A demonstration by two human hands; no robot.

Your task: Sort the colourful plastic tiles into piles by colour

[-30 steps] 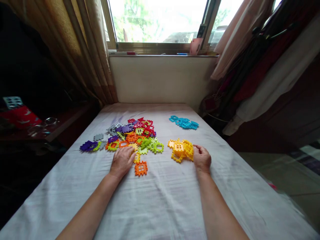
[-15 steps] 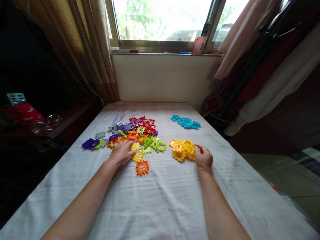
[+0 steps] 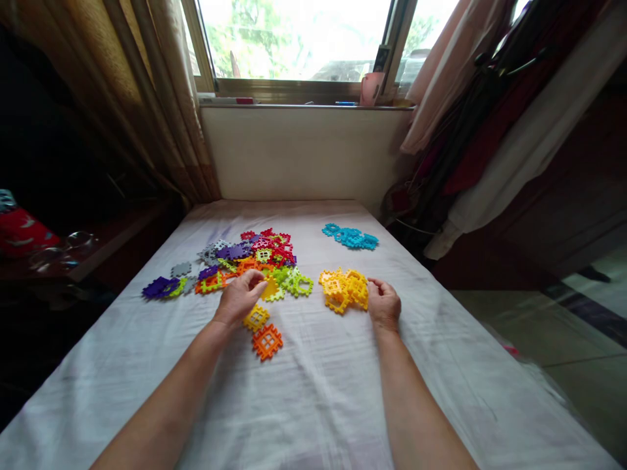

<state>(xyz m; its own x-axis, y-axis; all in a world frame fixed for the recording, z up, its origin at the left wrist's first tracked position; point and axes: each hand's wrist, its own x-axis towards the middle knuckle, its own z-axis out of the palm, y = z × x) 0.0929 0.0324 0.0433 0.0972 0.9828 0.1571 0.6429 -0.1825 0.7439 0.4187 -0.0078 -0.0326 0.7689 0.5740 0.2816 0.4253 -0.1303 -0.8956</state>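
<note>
My left hand (image 3: 238, 299) pinches a yellow interlocking plastic tile (image 3: 270, 288), tilted up off the bed at the near edge of a mixed pile. Just below it lie a yellow window-shaped tile (image 3: 256, 318) and an orange window-shaped tile (image 3: 268, 342). My right hand (image 3: 384, 304) has its fingers curled in against the right edge of a heap of yellow tiles (image 3: 337, 287); what is between those fingertips is hidden. Lime green tiles (image 3: 300, 283) lie just right of the tile in my left hand.
Red tiles (image 3: 283, 251), purple tiles (image 3: 235, 251) and grey tiles (image 3: 211, 250) make up the mixed pile. Blue tiles (image 3: 351, 237) form a separate group at the back right. A white sheet (image 3: 313, 391) covers the bed. Clothes (image 3: 482, 176) hang at the right.
My left hand has closed on the yellow tile and tilted it up, away from the yellow window tile. The whole view has shifted slightly; my right hand stays by the yellow heap.
</note>
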